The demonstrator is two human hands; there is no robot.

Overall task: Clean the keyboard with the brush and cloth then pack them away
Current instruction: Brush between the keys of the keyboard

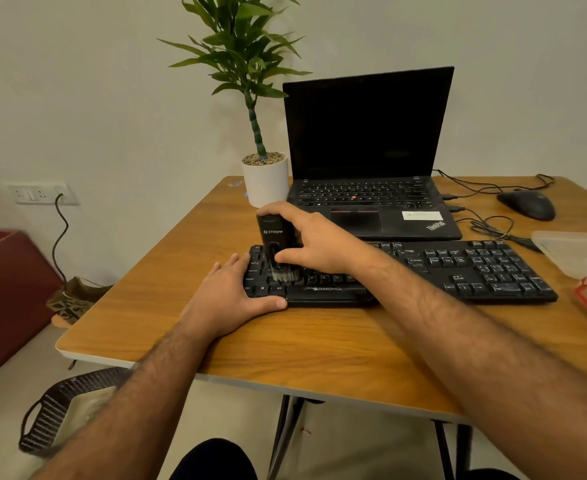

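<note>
Two hands work the brushing step: right hand (pixel 311 242) grips the brush (pixel 275 249), bristles on the keyboard (pixel 423 271), left hand (pixel 231 296) lies flat steadying it; next, sweep rightward across remaining keys.

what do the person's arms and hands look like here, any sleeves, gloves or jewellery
Both forearms are bare up to the frame edge, with visible hair and no sleeve showing. The left hand and right hand wear no gloves. No watch, bracelet or ring shows on the wrists or fingers that the view catches.
</note>
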